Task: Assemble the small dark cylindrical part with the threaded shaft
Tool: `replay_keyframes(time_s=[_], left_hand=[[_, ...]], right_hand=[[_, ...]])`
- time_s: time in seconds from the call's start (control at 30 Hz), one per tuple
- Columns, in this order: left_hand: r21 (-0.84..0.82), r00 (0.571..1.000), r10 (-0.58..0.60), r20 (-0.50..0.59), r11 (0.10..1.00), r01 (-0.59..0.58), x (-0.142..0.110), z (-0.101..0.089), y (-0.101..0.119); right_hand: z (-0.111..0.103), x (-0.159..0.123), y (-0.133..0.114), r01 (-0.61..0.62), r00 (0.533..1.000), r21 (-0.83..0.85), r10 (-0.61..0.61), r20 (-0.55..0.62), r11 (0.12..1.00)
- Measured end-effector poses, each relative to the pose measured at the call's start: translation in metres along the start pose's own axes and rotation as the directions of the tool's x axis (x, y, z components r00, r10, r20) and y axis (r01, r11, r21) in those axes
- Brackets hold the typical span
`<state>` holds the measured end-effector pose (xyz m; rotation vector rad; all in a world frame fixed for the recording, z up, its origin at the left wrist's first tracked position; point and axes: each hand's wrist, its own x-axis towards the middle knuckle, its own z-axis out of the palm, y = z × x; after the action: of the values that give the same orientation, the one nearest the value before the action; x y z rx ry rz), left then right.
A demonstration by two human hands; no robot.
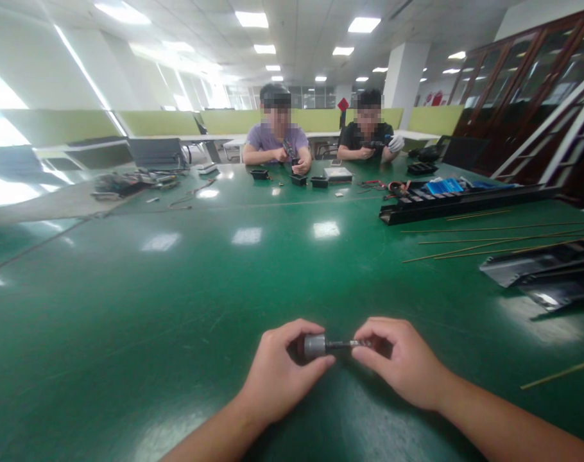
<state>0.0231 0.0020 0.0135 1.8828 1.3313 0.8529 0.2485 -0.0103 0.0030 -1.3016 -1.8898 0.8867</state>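
Low over the green table [186, 308], near its front edge, my two hands meet. My left hand [280, 375] is closed round a small grey metal cylinder [314, 346], pinched between thumb and fingers. A thin dark rod [341, 344] sticks out of the cylinder to the right. My right hand [400, 369] is closed on the far end of that rod with its fingertips. What lies inside either palm is hidden.
Two people sit at the far side, each with hands on small parts, among black trays [319, 182]. A long black rail [465, 202] with blue packets lies at right. Thin brass rods [489, 247] and dark metal pieces [542, 273] lie nearer right. Cables [123, 184] lie far left.
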Motion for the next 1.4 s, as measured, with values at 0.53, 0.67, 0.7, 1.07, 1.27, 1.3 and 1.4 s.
replay_keyframes(time_s=[0.53,0.67,0.7,1.07,1.27,1.3,1.4], left_hand=[[-0.007,1.000,0.018,-0.003,1.000,-0.018,-0.0002,-0.0004,-0.0003],[0.000,1.000,0.002,0.002,1.000,-0.002,-0.0008,-0.0009,-0.0005],[0.003,1.000,0.004,0.002,1.000,-0.004,-0.0007,-0.0009,-0.0008],[-0.010,1.000,-0.013,-0.001,1.000,0.013,-0.0004,-0.0002,-0.0003],[-0.023,1.000,-0.007,-0.001,1.000,0.007,0.0005,-0.0007,0.0002],[-0.024,1.000,-0.008,-0.003,1.000,0.008,0.0003,-0.0011,0.0006],[-0.022,0.999,-0.050,0.002,0.999,0.050,-0.0006,-0.0022,0.0014]], right_hand=[[-0.0011,-0.0005,0.0029,0.016,1.000,-0.010,-0.016,-0.006,1.000],[-0.0006,-0.0005,0.0036,0.012,1.000,-0.009,-0.012,-0.011,1.000],[-0.0005,-0.0003,0.0037,0.011,1.000,-0.008,-0.011,-0.010,1.000],[-0.0026,0.0002,0.0026,0.014,1.000,-0.027,-0.014,-0.017,1.000],[-0.0043,0.0003,0.0001,0.017,1.000,-0.038,-0.018,-0.021,0.999],[-0.0048,0.0002,-0.0006,0.022,0.999,-0.038,-0.023,-0.025,0.999],[-0.0063,-0.0003,-0.0008,0.042,0.998,-0.008,-0.043,-0.041,0.999]])
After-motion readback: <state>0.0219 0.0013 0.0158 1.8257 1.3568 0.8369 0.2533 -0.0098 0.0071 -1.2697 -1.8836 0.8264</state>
